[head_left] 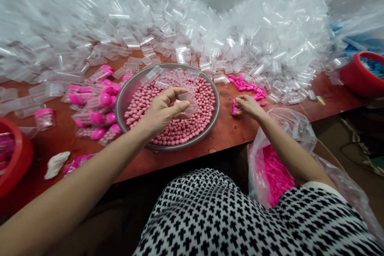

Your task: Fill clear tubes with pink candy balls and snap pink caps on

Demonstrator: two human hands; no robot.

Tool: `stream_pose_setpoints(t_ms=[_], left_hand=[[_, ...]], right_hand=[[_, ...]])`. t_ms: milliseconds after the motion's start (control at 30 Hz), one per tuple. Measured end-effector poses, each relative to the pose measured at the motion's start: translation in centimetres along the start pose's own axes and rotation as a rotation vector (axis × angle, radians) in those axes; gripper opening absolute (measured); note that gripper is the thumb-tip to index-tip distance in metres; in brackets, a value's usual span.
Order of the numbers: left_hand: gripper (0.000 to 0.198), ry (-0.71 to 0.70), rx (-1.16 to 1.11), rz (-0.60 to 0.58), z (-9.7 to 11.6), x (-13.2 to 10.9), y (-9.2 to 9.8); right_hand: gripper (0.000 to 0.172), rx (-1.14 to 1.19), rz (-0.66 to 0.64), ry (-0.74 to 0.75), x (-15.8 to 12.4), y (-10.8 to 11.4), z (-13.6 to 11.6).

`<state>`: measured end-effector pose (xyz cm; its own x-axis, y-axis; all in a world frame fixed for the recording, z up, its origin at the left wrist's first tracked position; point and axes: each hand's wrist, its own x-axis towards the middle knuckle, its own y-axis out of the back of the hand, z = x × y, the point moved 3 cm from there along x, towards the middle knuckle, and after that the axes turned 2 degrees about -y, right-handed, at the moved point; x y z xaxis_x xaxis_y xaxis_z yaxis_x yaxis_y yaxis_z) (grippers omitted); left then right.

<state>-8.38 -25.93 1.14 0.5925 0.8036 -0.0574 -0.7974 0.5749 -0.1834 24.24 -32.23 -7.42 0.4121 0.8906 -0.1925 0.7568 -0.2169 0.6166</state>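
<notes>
Over a round metal basin (118, 110) of pink beads (171, 132), my left hand (165, 110) is closed around a small clear plastic container (188, 103). Several more clear containers (154, 73) lie on the beads toward the back of the basin. To the right of the basin, my right hand (247, 106) pinches a bright pink plastic cap (234, 107) just at the table surface. A loose cluster of the same pink caps (244, 84) lies beyond its fingertips.
Filled containers with pink caps (97, 117) are piled left of the basin. A large heap of clear containers (270, 36) spans the back. Red tubs (25, 156) stand at both ends of the red table (228, 134). A plastic bag of pink pieces (277, 176) sits below the right forearm.
</notes>
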Motion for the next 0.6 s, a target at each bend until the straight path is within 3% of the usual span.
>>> stream_pose_setpoints(t_ms=[133, 233, 333, 433, 600], left_hand=[[0.057, -0.054, 0.052, -0.031, -0.2, -0.9, 0.5], [0.059, -0.021, 0.053, -0.042, -0.8, -1.3, 0.5], [0.054, 0.004, 0.055, -0.048, -1.3, -1.2, 0.7], [0.042, 0.012, 0.162, -0.048, -1.0, -0.9, 1.3], [0.033, 0.013, 0.284, -0.108, 0.2, -0.3, 2.1]], right_hand=[[0.017, -0.267, 0.009, 0.083, -1.2, 2.3, -0.1], [0.029, -0.452, -0.068, 0.223, -2.1, 3.4, -0.7], [0.045, -0.799, -0.252, 0.648, -3.0, 3.1, -1.0], [0.046, -1.03, -0.342, 1.013, -3.6, 2.7, -0.1], [0.035, -1.03, -0.243, 1.092, -3.4, 2.5, 1.7]])
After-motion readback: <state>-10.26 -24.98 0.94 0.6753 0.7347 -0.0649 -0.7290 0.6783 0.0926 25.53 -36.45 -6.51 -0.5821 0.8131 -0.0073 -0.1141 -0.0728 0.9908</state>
